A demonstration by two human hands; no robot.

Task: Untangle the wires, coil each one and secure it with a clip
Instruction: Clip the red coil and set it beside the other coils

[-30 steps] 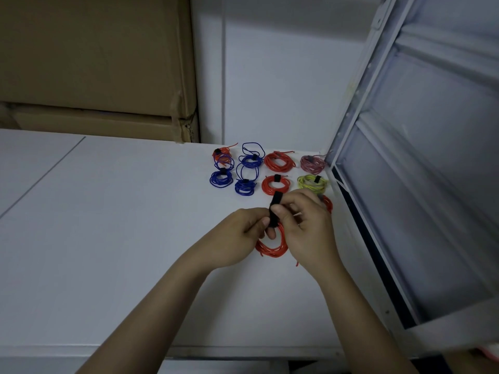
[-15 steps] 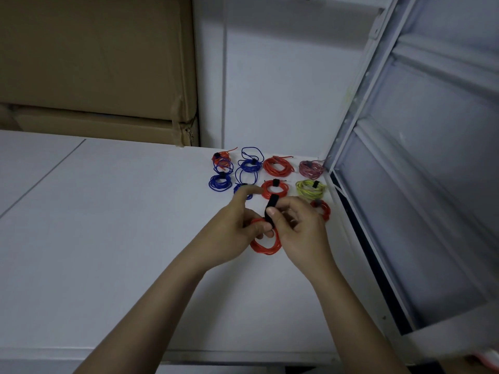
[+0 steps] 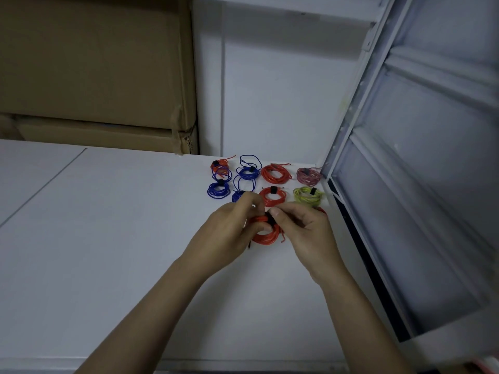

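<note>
Left hand (image 3: 229,233) fingers curled, thumb and fingertips pinching the top of the red wire coil (image 3: 266,233). Right hand (image 3: 305,233) fingers curled, thumb and forefinger pinching the black clip (image 3: 270,218) where it wraps the coil's top. The coil sits between both hands; whether it touches the white table (image 3: 108,252) I cannot tell.

Behind the hands, toward the wall, lie finished coils with black clips: red-and-blue coil (image 3: 220,170), blue coils (image 3: 248,171) (image 3: 218,189), red coils (image 3: 276,173) (image 3: 272,196), pink coil (image 3: 308,176), yellow-green coil (image 3: 307,196). One more blue coil is partly hidden by the left hand.

Table has a seam at left. White wall (image 3: 270,90) behind. Stacked cardboard boxes (image 3: 94,71) at rear left. White metal frame (image 3: 405,171) leans at right.
</note>
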